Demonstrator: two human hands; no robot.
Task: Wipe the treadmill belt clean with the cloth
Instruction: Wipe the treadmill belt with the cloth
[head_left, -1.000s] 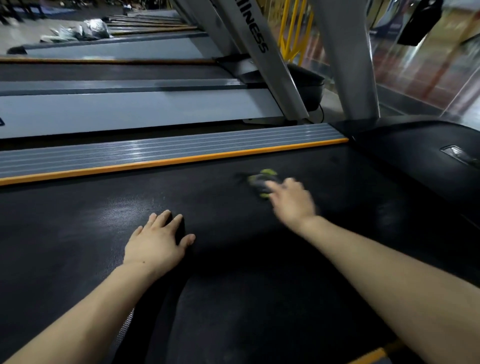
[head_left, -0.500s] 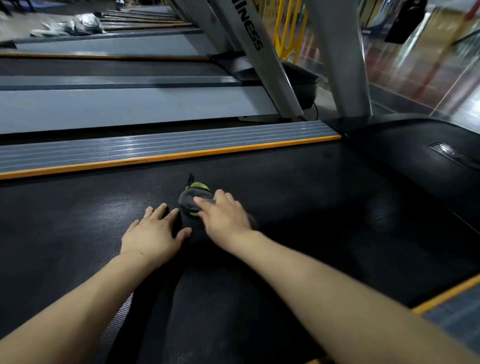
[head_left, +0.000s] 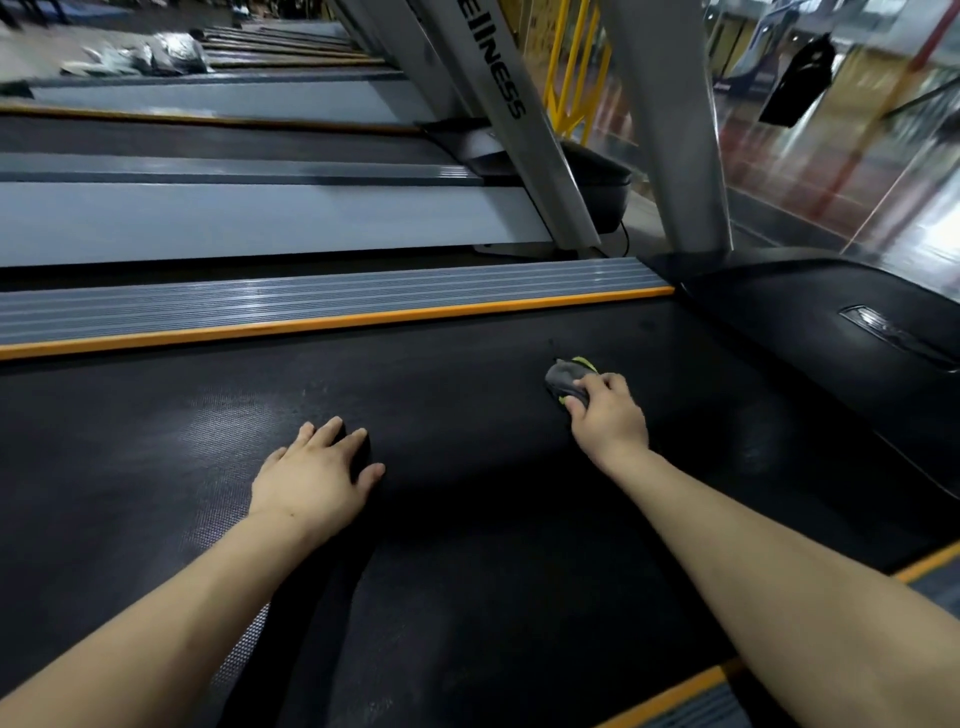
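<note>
Two bare hands are on one black treadmill belt (head_left: 467, 519): the left hand (head_left: 311, 478) lies flat near the belt's middle, the right hand (head_left: 608, 415) toward its far edge. One grey-and-green cloth (head_left: 566, 376) sits under the right fingers. Two orange strips run along the belt's far edge (head_left: 332, 325) and near edge (head_left: 675, 691). Two silver uprights (head_left: 498, 104) (head_left: 670, 124) rise beyond.

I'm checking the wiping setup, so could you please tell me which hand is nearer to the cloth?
Right. The right hand grips the cloth on the belt; the left hand rests flat on the belt, apart from the cloth.
</note>
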